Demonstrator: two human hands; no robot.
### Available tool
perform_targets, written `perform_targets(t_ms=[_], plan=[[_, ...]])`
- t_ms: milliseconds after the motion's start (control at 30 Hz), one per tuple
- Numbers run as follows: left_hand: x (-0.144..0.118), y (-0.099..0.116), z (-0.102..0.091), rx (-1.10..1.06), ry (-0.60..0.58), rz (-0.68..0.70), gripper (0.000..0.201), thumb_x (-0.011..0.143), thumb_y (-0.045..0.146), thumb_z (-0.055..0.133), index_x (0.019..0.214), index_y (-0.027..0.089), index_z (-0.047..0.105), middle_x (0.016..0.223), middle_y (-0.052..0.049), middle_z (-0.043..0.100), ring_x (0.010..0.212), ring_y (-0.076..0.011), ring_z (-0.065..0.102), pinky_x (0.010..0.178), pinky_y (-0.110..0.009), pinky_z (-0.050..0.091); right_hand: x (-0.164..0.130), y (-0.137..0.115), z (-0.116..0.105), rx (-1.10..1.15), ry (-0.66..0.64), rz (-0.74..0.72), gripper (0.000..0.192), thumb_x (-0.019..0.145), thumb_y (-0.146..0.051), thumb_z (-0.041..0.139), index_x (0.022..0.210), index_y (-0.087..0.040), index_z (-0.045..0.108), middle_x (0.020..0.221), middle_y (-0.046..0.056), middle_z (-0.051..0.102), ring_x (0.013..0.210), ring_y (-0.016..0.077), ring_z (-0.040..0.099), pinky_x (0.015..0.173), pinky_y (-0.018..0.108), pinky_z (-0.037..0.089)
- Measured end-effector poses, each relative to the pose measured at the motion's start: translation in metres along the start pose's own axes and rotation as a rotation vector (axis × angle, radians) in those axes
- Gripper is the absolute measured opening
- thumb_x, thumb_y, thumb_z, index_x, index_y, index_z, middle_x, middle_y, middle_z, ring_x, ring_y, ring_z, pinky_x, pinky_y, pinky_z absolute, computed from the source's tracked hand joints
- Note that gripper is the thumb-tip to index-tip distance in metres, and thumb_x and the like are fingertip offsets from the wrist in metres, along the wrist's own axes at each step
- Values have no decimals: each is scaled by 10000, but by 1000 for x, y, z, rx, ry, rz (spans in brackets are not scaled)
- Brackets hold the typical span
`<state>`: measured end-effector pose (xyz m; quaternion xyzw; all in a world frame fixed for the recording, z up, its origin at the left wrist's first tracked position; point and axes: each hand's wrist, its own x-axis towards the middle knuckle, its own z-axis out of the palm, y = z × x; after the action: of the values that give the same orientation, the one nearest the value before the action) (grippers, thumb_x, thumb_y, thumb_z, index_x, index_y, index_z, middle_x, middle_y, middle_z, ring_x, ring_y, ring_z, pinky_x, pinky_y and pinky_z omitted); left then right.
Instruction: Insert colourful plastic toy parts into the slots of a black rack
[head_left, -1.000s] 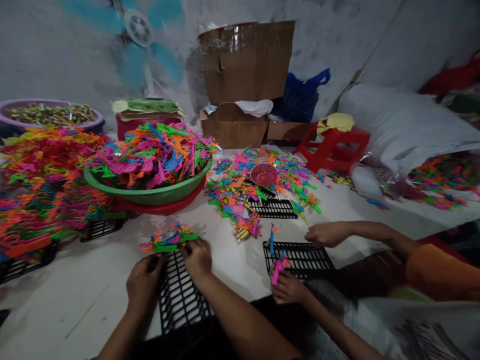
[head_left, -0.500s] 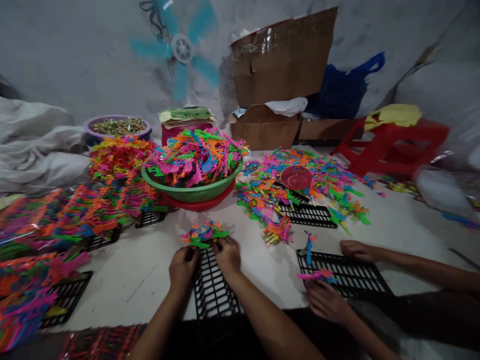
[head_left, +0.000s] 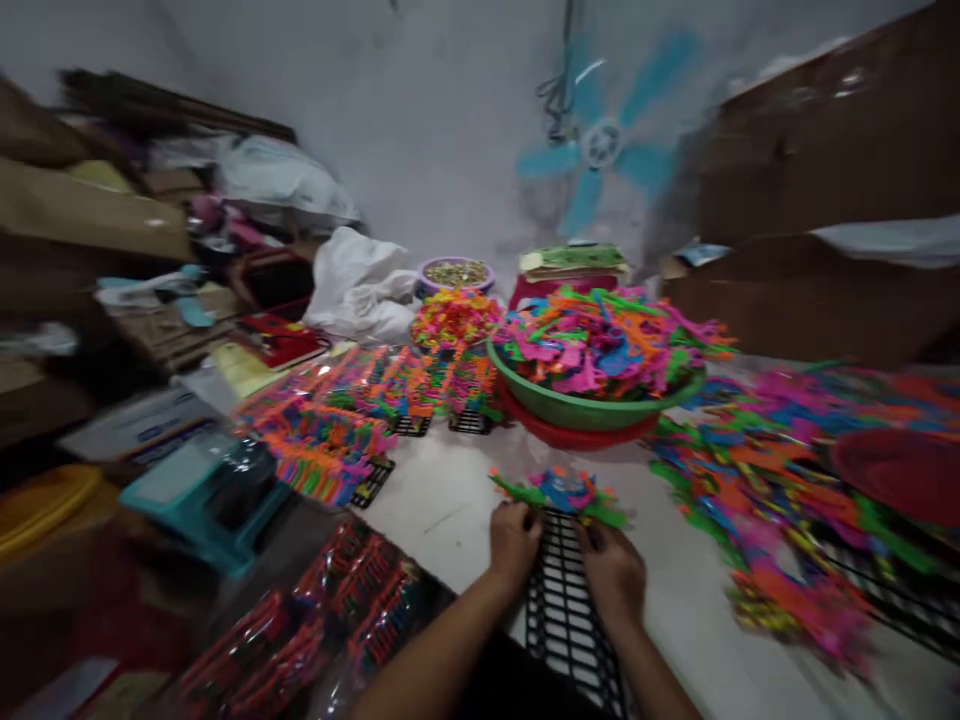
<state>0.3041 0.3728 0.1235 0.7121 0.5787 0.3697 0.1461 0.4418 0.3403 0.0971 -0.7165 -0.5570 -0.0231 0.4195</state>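
Tabletop [head_left: 450,500] is carrying heaps of bright plastic toy pieces, with a green basin [head_left: 592,408] piled full beyond the hands and loaded racks [head_left: 330,440] lying to the left. Black grid rack [head_left: 564,610] is lying lengthwise between both hands, its far end under a small toy cluster [head_left: 559,490]. Left hand [head_left: 514,540] is curling at the rack's left far corner, fingers touching the cluster's green piece; whether it is pinching one cannot be told through the blur. Right hand [head_left: 615,568] is resting half-closed on the right edge, fingertips just beside the cluster. Judgement: seating pieces well is calling for steadying the rack and pressing each straight into a slot.
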Motion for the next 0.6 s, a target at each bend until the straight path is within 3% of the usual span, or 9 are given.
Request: perform_targets(t_ms=[167,333,500,567,600], plan=[[1,3,-5,-51,35,-138,102,669,255,600,628,169,561,672,-35,567,728,-185,494,694,-304,367,-4,-6,-2,-65,-51,22,637,830,-591,197,814,-145,652,764,103,646,676,223,570,632,309,391],[6,10,-7,-220,20,-211,107,664,233,593,652,175,503,619,17,516,623,-127,471,582,-230,357,7,-7,-10,-112,-169,90,534,823,-516,250,884,-159,642,849,113,650,738,246,584,626,317,401],[0,12,-16,-392,35,-245,151,685,149,538,809,179,457,680,28,541,622,-95,497,580,-191,385,29,8,-50,-156,-439,323,442,747,-538,423,933,-215,661,825,107,665,704,270,602,571,314,406],[-11,6,-25,-441,18,-239,269,675,155,560,920,183,452,746,15,579,660,-103,525,623,-201,408,23,-12,-66,-161,-447,330,407,737,-521,448,898,-226,678,823,107,668,690,268,607,570,316,412],[-18,2,-30,-458,2,-231,304,671,170,573,951,188,455,773,7,592,681,-111,534,645,-210,414,16,-32,-70,-143,-388,283,384,758,-472,428,900,-218,678,856,110,665,712,260,610,587,314,419]])
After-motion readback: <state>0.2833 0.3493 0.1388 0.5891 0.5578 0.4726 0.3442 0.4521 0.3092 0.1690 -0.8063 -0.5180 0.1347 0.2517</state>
